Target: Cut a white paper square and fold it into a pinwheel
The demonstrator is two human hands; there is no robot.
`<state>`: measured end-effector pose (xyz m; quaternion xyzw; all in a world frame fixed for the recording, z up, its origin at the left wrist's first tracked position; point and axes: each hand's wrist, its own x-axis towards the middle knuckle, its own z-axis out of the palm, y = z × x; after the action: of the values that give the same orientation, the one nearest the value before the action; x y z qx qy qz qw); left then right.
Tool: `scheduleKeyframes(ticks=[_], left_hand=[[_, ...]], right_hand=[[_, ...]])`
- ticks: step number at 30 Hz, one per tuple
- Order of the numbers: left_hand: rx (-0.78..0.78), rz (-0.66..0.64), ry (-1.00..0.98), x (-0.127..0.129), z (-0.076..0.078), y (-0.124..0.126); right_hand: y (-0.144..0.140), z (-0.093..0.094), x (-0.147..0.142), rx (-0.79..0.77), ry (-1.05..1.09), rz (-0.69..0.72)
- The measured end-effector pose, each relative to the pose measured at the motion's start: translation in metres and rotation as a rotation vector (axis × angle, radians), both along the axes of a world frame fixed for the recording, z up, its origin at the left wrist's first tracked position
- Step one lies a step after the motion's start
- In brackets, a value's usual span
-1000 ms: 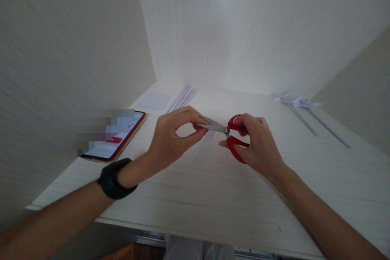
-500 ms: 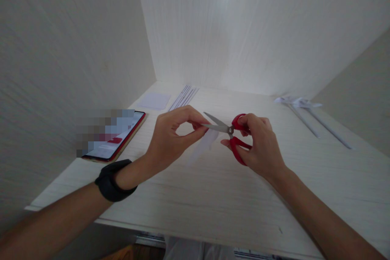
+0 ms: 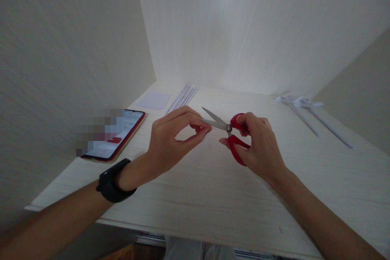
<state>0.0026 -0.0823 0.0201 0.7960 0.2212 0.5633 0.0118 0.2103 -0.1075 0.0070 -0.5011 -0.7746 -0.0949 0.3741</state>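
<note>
Right hand [image 3: 262, 146] grips red-handled steel scissors [image 3: 230, 130], fingers through loops. Left hand [image 3: 172, 142] pinches thin white paper strip [image 3: 203, 143], barely visible, above middle of pale wood-grain desk [image 3: 213, 195]. Blades were shut a second ago, now parted around strip: next snip looks set up. No containers in view. Red-cased phone [image 3: 117, 135] near left edge; white paper square [image 3: 154, 100] and strips [image 3: 183, 97] at back; rolled paper sticks [image 3: 317, 120] toward right back corner.

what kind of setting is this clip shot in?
Probably a desk nook at home or in a study: a pale wood-grain desk boxed in by matching panels, a phone lying screen-up, and paper strips with red scissors in the right hand.
</note>
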Motion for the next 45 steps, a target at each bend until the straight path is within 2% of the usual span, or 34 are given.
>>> scheduleKeyframes(ticks=[6,15,21,31,40,45], left_hand=[[-0.008,-0.014,-0.005,-0.001,0.001,-0.001],[-0.225,-0.129,-0.097,-0.001,-0.001,-0.001],[-0.429,-0.209,-0.183,0.000,-0.003,0.000],[-0.559,-0.321,-0.302,0.005,-0.002,-0.001],[-0.588,-0.261,-0.265,0.004,-0.002,0.001],[-0.530,-0.200,-0.219,0.001,-0.006,0.003]], right_hand=[[-0.001,-0.002,0.003,0.060,-0.070,-0.003],[-0.001,-0.003,0.007,0.157,-0.134,-0.039],[-0.001,-0.001,0.008,0.158,-0.199,-0.074],[0.000,0.001,0.010,0.217,-0.318,-0.127],[-0.001,0.002,0.012,0.244,-0.351,-0.160],[-0.001,0.003,0.012,0.226,-0.353,-0.164]])
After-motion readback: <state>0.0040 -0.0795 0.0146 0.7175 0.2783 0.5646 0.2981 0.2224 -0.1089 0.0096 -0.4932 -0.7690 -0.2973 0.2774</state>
